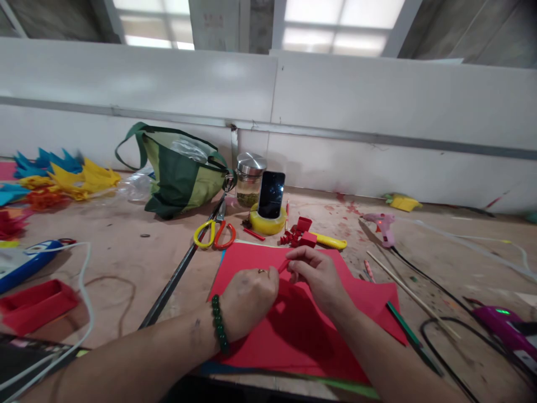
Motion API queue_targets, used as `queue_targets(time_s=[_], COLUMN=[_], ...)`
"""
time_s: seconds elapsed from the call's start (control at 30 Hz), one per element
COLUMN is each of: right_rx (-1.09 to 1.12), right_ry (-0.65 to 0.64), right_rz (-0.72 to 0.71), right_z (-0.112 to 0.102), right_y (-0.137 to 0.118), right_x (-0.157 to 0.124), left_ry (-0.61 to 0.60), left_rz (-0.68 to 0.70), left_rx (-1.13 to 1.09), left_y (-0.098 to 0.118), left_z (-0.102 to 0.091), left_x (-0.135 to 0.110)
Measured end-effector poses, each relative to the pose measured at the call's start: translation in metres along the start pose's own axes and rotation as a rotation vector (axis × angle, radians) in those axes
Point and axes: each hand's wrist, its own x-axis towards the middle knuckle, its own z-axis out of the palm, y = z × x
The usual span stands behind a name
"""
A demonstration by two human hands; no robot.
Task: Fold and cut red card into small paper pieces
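My left hand (251,296), with a green bead bracelet at the wrist, is closed with a small folded strip of red paper (283,266) pinched at its thumb side. The fingers of my right hand (316,277) curl round the strip's upper end, thumb and fingertips pinching it. Both hands are above a stack of red paper sheets (251,254), which carries their shadow. Just past the sheets lie small red folded paper pieces (300,232) and a yellow-handled cutter (329,240). Scissors (215,232) with one yellow and one orange handle rest at the stack's far left corner.
A phone (272,195) leans upright in a yellow tape roll (268,225), beside a lidded glass jar (248,182) and a green bag (184,173). To the right are a pink glue gun (382,226), a thin stick (411,291) and cables. A red paper box (39,305) stands left.
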Motion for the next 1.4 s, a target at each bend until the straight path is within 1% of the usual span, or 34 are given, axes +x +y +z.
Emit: queue_targets(time_s=[0.1, 0.17, 0.27, 0.3, 0.33, 0.37, 0.43, 0.47, 0.5, 0.53, 0.57, 0.63, 0.7, 0.77, 0.9, 1.03, 1.2, 1.4], right_rx=[0.000, 0.005, 0.045, 0.059, 0.064, 0.049, -0.039, -0.094, -0.146, -0.187, -0.210, -0.216, -0.189, -0.140, -0.089, -0.071, -0.051, -0.066], right_ry=[0.034, 0.076, 0.173, 0.187, 0.165, 0.105, -0.083, -0.174, -0.246, -0.287, -0.302, -0.290, -0.252, -0.223, -0.207, -0.208, -0.186, -0.163], right_rz=[-0.020, -0.037, -0.085, -0.102, -0.115, -0.122, -0.122, -0.117, -0.109, -0.102, -0.098, -0.080, -0.044, 0.001, 0.065, 0.143, 0.165, 0.174], right_z=[0.000, -0.004, -0.016, -0.021, -0.025, -0.027, -0.030, -0.029, -0.029, -0.028, -0.027, -0.027, -0.028, -0.028, -0.029, -0.028, -0.030, -0.028], right_y=[0.004, 0.005, 0.000, -0.003, -0.006, -0.010, -0.015, -0.017, -0.017, -0.017, -0.016, -0.014, -0.012, -0.010, -0.003, 0.003, 0.003, -0.003], right_x=[0.000, 0.003, 0.009, 0.010, 0.011, 0.012, 0.010, 0.009, 0.008, 0.007, 0.007, 0.007, 0.008, 0.010, 0.013, 0.017, 0.017, 0.014], left_ry=[0.009, 0.001, -0.035, -0.038, -0.028, -0.009, 0.033, 0.028, -0.010, -0.074, -0.153, -0.302, -0.390, -0.452, -0.576, -0.658, -0.666, -0.689], left_rz=[0.026, 0.022, -0.027, -0.053, -0.077, -0.096, -0.101, -0.091, -0.088, -0.099, -0.120, -0.177, -0.206, -0.217, -0.305, -0.364, -0.385, -0.367], left_rx=[0.025, 0.020, -0.069, -0.116, -0.174, -0.249, -0.462, -0.612, -0.788, -0.978, -1.170, -1.497, -1.699, -1.814, -1.945, -1.987, -1.991, -1.977], left_y=[0.001, 0.001, -0.002, -0.004, -0.006, -0.008, -0.011, -0.013, -0.014, -0.015, -0.016, -0.019, -0.022, -0.025, -0.029, -0.031, -0.032, -0.032], left_z=[0.000, 0.000, -0.002, -0.003, -0.004, -0.005, -0.004, -0.004, -0.002, -0.001, 0.001, 0.005, 0.008, 0.009, 0.008, 0.005, 0.007, 0.009], left_x=[-0.001, -0.001, -0.001, 0.000, 0.000, 0.001, 0.004, 0.005, 0.007, 0.009, 0.010, 0.013, 0.015, 0.016, 0.015, 0.017, 0.017, 0.016])
